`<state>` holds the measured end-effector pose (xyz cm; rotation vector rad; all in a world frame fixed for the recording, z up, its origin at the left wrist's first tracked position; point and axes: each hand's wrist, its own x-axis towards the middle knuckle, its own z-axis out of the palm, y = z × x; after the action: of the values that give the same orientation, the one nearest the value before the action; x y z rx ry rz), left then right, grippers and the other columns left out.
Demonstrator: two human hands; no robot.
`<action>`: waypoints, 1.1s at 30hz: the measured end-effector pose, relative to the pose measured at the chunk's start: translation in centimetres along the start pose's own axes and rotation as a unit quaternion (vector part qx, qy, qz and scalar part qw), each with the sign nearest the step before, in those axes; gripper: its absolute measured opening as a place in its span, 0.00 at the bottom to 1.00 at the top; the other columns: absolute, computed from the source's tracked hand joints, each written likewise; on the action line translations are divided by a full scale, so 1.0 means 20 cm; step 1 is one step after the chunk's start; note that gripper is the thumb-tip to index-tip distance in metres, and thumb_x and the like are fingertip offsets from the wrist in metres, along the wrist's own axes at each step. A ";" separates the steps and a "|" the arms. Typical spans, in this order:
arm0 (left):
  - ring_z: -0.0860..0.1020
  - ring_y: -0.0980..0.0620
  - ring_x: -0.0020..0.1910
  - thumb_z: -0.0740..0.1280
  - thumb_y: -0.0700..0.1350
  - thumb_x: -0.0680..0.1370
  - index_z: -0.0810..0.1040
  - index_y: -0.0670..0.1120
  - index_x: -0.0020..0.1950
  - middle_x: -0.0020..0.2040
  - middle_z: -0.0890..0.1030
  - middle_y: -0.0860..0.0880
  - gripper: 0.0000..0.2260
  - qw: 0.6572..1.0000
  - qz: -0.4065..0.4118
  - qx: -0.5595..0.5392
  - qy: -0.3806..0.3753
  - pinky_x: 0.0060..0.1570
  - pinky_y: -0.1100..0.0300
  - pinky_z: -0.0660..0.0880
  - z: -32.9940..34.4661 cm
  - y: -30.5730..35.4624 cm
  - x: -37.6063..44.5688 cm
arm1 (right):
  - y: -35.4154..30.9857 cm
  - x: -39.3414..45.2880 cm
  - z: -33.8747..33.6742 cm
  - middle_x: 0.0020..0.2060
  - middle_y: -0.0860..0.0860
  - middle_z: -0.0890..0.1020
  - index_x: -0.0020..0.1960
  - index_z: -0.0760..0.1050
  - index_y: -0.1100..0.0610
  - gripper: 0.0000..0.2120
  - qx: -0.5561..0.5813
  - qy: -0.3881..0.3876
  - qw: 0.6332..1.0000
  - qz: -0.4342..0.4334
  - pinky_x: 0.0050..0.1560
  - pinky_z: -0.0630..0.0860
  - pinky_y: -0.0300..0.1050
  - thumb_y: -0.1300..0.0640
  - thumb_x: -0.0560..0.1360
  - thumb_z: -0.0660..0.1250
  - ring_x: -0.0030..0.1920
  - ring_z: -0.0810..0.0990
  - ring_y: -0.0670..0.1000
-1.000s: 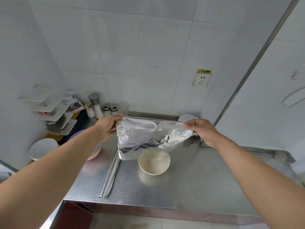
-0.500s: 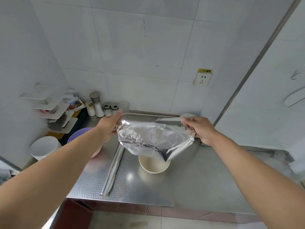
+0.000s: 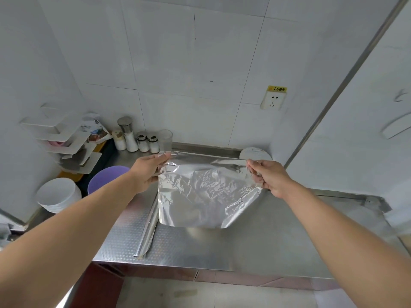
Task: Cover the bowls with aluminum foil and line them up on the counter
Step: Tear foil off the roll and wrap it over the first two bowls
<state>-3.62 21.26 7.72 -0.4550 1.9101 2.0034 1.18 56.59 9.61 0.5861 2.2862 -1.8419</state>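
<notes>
Foil sheet [image 3: 204,192] hangs mid-frame, held up above the worktop [image 3: 255,245] by its top corners. Left hand [image 3: 148,172] pinches the top left corner, fingers curled on the edge. Right hand [image 3: 266,176] pinches the top right corner, thumb and fingers closed on the foil. Hands are well apart, so the top edge is stretched roughly straight and the rest drapes down, creased and wrinkled.

Handling, as a judgement: very light, thin, no stiffness, holds any crease it gets, tears easily if pulled hard at a corner. Slick surface, but a pinch grip is enough. Best held at the two corners as now, then laid flat and pressed down round a rim.

No uncovered bowl visible under the sheet; anything there is hidden behind the foil. Foil roll [image 3: 148,232] lies on the worktop lower left of the sheet, part unrolled. A purple bowl [image 3: 106,178] sits at mid-left, partly behind the left forearm, and a white bowl [image 3: 59,194] further left. A foil-covered round thing [image 3: 253,153], likely a finished bowl, sits at the back wall just above the right hand. Spice jars [image 3: 138,138] stand at the back left. A wall socket [image 3: 273,100] is at upper right.
</notes>
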 end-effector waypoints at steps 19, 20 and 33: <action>0.79 0.54 0.32 0.73 0.46 0.79 0.79 0.46 0.47 0.38 0.83 0.47 0.06 1.000 0.008 -0.012 0.016 0.32 0.65 0.76 -0.02 -0.03 0.04 | -0.04 -0.05 0.01 0.42 0.44 0.85 0.49 0.81 0.53 0.08 0.007 -0.059 0.998 -0.024 0.39 0.70 0.39 0.51 0.75 0.75 0.48 0.83 0.44; 0.83 0.54 0.34 0.75 0.45 0.78 0.79 0.44 0.49 0.42 0.85 0.46 0.07 1.000 0.018 -0.001 0.024 0.34 0.65 0.78 -0.01 -0.03 0.02 | -0.05 -0.04 0.01 0.39 0.45 0.84 0.46 0.81 0.55 0.09 -0.017 -0.050 0.997 -0.061 0.38 0.70 0.39 0.51 0.72 0.78 0.44 0.82 0.46; 0.78 0.51 0.31 0.74 0.52 0.78 0.81 0.46 0.36 0.33 0.81 0.46 0.15 0.917 0.148 0.267 -0.257 0.41 0.64 0.76 0.40 0.26 -0.23 | -0.53 -0.13 0.04 0.29 0.55 0.77 0.35 0.77 0.55 0.23 -0.250 -0.146 0.935 -0.203 0.34 0.68 0.36 0.36 0.68 0.77 0.30 0.73 0.50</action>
<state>-1.78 28.96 14.87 0.4811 2.1188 1.4393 -0.62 53.48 19.86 -0.2355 2.6370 -1.2590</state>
